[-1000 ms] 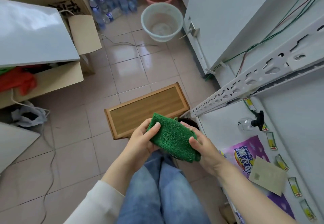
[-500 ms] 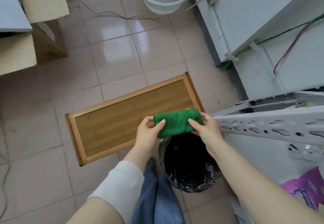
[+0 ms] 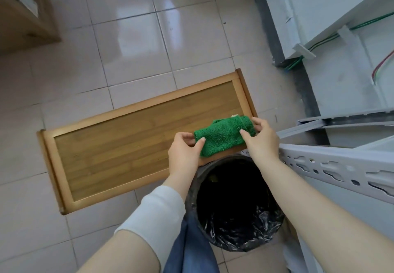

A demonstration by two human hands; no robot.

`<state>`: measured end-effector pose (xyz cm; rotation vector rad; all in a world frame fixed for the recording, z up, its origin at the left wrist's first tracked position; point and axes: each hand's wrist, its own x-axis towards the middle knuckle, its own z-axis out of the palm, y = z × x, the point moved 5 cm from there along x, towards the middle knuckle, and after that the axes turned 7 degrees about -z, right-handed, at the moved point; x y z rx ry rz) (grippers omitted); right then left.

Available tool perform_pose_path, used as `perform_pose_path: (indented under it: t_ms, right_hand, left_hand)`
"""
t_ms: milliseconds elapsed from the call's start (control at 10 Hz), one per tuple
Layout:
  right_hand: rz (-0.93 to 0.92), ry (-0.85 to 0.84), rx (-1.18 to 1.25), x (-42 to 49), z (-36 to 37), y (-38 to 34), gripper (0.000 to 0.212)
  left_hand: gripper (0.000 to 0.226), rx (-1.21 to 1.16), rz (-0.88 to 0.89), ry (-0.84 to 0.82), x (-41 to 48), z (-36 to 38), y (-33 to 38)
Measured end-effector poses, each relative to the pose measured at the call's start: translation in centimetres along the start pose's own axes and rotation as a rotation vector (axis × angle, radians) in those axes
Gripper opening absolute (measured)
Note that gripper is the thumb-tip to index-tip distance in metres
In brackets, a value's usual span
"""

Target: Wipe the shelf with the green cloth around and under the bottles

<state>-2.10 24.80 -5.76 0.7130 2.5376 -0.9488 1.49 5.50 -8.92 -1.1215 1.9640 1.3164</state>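
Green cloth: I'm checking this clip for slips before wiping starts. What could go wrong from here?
The green cloth is pinched at its ends by the left hand and right hand, near the open black-lined bin; a slip might drop it in. The right forearm passes close to the perforated metal shelf rail and could knock it.

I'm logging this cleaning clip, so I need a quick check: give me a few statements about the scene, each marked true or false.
The left hand and the right hand both grip the green cloth. True.
The cloth lies spread flat on the floor. False: it is bunched up between the hands.
A bin with a black bag stands by the person's legs. True.
Bottles stand on the wooden tray. False: no bottles show on it.
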Motion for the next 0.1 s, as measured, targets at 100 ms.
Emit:
perform_pose_path:
  t_ms: [100]
  right_hand:
    - [-0.183,0.110,-0.211,-0.87,-0.85,-1.80,0.047]
  left_hand:
    - [0.030,0.179,0.112,0.104,-0.80,-1.30,1.61]
